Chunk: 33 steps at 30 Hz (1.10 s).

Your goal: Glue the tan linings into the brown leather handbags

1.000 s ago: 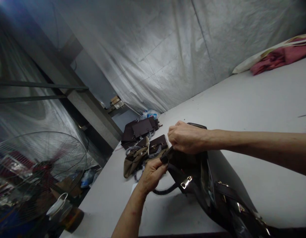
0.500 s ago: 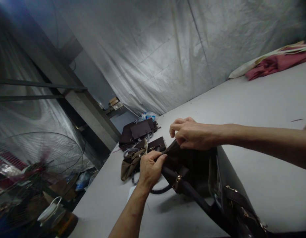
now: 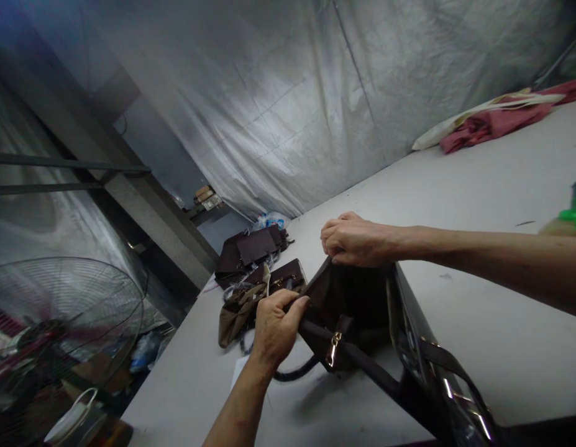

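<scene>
Silver plastic sheeting, one main expanse, behind the table. White worktable, one. Wire-caged fan, one, at left, beyond the table edge. Dark brown handbag, one, on the near part of the table, tilted, mouth open between the hands; inside, a dark interior, its contents too dim to tell. Hands, two: left hand, thumb and fingers pinching the near-left rim; right hand, fingers curled together on the far rim, the grip partly hidden. Red cloth, a single bundle, with cream material beside it at far right. Dark brown bag pieces, several, overlapping, exact count unclear, near the far-left table edge. Olive cloth piece, one, crumpled, just before them. White-lidded jar, one, lower left, holding amber liquid. Gold-tone fitting, one, on the handbag's left end.
</scene>
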Available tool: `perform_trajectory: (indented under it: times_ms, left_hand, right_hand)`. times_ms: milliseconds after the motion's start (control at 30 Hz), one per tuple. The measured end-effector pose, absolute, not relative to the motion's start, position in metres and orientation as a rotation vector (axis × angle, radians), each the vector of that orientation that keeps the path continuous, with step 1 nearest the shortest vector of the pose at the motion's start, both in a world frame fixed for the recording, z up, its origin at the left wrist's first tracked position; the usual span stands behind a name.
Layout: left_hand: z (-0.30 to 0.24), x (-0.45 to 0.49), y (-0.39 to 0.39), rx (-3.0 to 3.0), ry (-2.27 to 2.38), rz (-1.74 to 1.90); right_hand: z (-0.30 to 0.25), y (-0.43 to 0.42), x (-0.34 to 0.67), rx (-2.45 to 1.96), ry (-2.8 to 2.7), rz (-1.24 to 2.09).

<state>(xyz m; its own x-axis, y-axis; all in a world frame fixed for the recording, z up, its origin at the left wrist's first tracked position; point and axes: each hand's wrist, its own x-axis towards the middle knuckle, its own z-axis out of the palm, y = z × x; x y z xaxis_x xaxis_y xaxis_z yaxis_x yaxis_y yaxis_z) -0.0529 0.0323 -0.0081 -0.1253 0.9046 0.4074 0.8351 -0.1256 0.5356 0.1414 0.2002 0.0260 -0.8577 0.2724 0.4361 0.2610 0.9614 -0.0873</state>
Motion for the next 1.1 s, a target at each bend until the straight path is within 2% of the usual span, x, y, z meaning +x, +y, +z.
perform_trajectory:
  times_ms: [333,533,733,867,1100]
  left_hand:
    - [-0.01,-0.052,0.032,1.982,2.02,1.052]
    - [0.011,-0.051,0.046,1.931,1.87,0.799]
    - [0.029,-0.034,0.086,2.157,1.926,0.625]
    - [0.031,-0.031,0.089,2.263,1.932,0.567]
    - [0.027,-0.04,0.081,2.152,1.891,0.621]
  right_hand:
    - [0.028,0.194,0.134,-0.533,-2.638,-0.068]
    - [0.03,0.189,0.131,-0.557,-2.672,-0.111]
    - [0.028,0.189,0.128,-0.498,-2.672,-0.145]
    - [0.031,0.191,0.141,-0.408,-2.744,-0.005]
    - [0.031,0.209,0.159,-0.51,-2.63,0.117]
